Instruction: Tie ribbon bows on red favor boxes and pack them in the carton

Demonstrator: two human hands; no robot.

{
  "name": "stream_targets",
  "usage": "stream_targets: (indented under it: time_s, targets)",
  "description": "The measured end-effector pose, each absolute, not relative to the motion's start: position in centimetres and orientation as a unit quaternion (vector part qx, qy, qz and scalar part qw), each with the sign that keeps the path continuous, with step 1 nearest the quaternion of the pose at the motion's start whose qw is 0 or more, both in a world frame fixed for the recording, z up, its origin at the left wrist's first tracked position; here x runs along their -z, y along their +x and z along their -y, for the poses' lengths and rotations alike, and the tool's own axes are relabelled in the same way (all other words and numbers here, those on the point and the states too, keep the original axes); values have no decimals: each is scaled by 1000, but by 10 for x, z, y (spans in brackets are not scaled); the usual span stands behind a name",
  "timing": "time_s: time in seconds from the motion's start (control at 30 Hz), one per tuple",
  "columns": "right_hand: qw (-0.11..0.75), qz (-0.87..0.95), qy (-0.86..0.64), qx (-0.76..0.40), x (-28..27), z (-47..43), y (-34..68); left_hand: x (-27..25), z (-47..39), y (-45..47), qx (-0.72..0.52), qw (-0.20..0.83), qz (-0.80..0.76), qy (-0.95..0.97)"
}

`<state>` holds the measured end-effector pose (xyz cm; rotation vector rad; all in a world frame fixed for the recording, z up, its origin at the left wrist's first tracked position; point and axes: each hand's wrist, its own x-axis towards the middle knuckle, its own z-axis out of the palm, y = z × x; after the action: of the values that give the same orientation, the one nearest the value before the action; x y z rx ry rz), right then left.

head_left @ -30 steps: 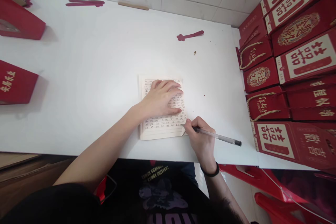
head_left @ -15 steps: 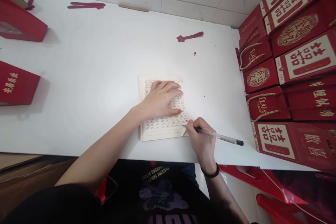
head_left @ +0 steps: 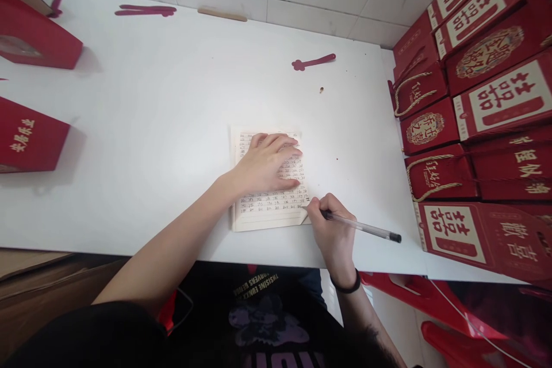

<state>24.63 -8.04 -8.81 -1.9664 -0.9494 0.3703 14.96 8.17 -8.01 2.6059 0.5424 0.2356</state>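
A small lined notebook (head_left: pixel 267 220) lies on the white table near its front edge, with rows of handwritten numbers over most of the page. My left hand (head_left: pixel 271 164) rests flat on the page with its fingers spread, covering the middle rows. Gripped in my right hand (head_left: pixel 334 233) is a clear-barrelled pen (head_left: pixel 366 226) with a black end. Its tip meets the page at the right end of the lowest written row. The notebook's lower right corner is curled up beside my right hand.
Red gift boxes (head_left: pixel 435 178) with rope handles are stacked along the right side. Two red boxes (head_left: pixel 34 135) stand at the left. Flower-ended dark red strips (head_left: pixel 317 61) and a wooden stick (head_left: pixel 222 14) lie towards the tiled wall. Red plastic stools (head_left: pixel 405 293) sit below the table.
The view has shifted very slightly. Both hands stay where they were, the left on the page and the right with the pen at the same row.
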Motion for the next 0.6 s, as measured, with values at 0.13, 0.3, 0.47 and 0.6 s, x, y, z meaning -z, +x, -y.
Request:
stream_targets:
  time_s: [0.13, 0.3, 0.47, 0.6]
  targets:
    - [542, 315, -763, -157, 87, 85, 245, 81, -81, 150, -87, 231, -199, 948]
    - [655, 352, -657, -124, 88, 94, 241, 78, -79, 150, -84, 233, -202, 948]
    - [660, 466, -585, -68, 93, 98, 241, 78, -78, 149, -77, 228, -202, 949]
    - [674, 459, -576, -58, 98, 101, 243, 84, -75, 151, -85, 217, -201, 951]
